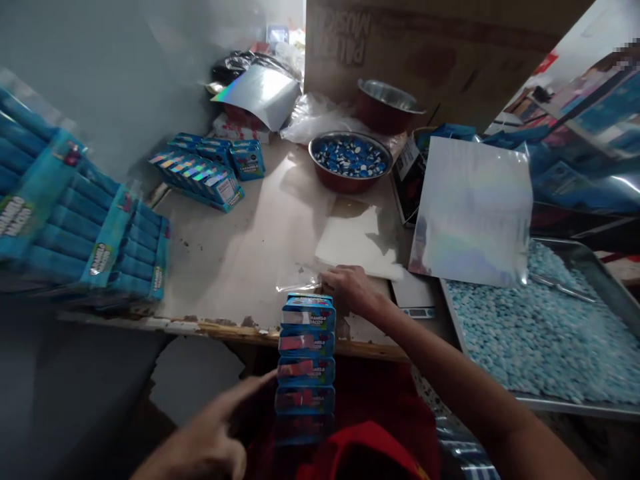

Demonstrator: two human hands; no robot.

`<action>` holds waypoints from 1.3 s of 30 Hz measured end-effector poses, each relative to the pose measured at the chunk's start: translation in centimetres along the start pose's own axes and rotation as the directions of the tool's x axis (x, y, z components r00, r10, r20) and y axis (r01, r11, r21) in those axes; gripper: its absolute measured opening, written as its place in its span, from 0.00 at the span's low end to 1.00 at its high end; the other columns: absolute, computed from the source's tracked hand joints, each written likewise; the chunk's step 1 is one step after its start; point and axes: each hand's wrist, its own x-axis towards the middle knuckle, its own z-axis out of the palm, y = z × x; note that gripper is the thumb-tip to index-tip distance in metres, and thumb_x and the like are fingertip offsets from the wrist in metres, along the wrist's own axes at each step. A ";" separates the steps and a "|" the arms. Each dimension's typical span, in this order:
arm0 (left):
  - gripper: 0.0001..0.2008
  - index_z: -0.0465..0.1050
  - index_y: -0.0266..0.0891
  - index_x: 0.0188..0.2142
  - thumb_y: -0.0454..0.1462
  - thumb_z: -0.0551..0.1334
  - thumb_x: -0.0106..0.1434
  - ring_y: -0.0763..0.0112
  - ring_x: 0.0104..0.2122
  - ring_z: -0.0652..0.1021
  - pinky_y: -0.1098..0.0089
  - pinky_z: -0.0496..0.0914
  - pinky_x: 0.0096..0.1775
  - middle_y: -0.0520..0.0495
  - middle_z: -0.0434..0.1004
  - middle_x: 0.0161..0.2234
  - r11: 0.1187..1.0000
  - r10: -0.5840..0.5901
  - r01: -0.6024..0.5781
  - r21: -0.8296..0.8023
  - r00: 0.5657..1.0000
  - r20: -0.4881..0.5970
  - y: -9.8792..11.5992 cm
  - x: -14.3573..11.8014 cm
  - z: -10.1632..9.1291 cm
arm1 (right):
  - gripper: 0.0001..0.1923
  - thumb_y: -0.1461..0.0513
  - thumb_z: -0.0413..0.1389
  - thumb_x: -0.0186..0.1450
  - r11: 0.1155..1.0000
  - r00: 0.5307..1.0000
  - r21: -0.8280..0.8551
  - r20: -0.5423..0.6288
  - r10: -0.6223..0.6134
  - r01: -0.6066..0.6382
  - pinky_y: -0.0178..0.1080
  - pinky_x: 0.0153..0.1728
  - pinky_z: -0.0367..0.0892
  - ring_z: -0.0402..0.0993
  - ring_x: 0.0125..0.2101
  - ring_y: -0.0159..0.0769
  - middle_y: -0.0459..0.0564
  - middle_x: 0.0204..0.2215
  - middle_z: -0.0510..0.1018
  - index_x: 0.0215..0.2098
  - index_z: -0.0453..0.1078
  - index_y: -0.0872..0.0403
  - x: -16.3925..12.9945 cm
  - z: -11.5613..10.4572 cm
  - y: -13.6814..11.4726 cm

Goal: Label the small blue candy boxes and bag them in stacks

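A row of blue candy boxes [306, 370] extends from the table's front edge toward my body, with "caramelo macizo" printed on the boxes. Clear plastic bag film [299, 285] sticks out past its far end. My right hand [347, 287] is closed at that far end, its fingertips pinching the plastic. My left hand [215, 427] is low and slightly blurred on the left. Its index finger is stretched out, the tip against the side of the row; its other fingers are partly hidden.
Bagged blue packs [85, 220] stand at left; a tray of boxes [205, 173] sits behind. Further back is a bowl of blue-and-white candies [350, 160]. To the right are paper sheets [355, 237], a scale [414, 297], a silvery sheet [473, 210] and pale-blue candies [545, 333] in a metal tray.
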 end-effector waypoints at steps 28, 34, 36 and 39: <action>0.08 0.79 0.41 0.28 0.31 0.61 0.58 0.72 0.28 0.77 0.72 0.66 0.32 0.54 0.80 0.27 0.542 0.451 -0.263 0.798 0.892 -0.012 12.2 13.4 -4.4 | 0.10 0.68 0.57 0.65 0.976 0.948 0.047 0.252 0.195 -0.213 0.38 0.27 0.45 0.59 0.22 0.27 0.50 0.25 0.78 0.26 0.76 0.57 -1.7 -2.6 -1.8; 0.09 0.78 0.43 0.29 0.42 0.64 0.65 0.67 0.30 0.78 0.67 0.67 0.33 0.51 0.81 0.31 0.429 0.680 -0.147 0.891 0.703 -0.211 12.8 9.6 -2.6 | 0.06 0.64 0.61 0.61 0.890 0.915 0.252 0.247 0.319 -0.379 0.36 0.27 0.51 0.63 0.23 0.26 0.47 0.23 0.77 0.28 0.79 0.55 -0.6 -6.9 -2.9; 0.11 0.77 0.44 0.31 0.42 0.62 0.68 0.65 0.32 0.79 0.66 0.68 0.34 0.51 0.81 0.33 0.345 0.770 -0.105 0.933 0.600 -0.217 12.3 7.5 -1.5 | 0.06 0.66 0.60 0.61 0.891 0.924 0.267 0.214 0.316 -0.366 0.36 0.28 0.53 0.65 0.23 0.27 0.47 0.22 0.77 0.27 0.79 0.55 -1.1 -8.2 -3.9; 0.08 0.78 0.46 0.37 0.41 0.60 0.71 0.66 0.34 0.80 0.66 0.70 0.36 0.52 0.81 0.34 0.310 0.849 -0.075 0.948 0.470 -0.241 11.5 4.8 0.1 | 0.09 0.63 0.59 0.65 0.926 0.956 0.242 0.047 0.288 -0.291 0.35 0.29 0.56 0.67 0.24 0.28 0.48 0.25 0.79 0.28 0.79 0.55 -3.1 -9.2 -6.2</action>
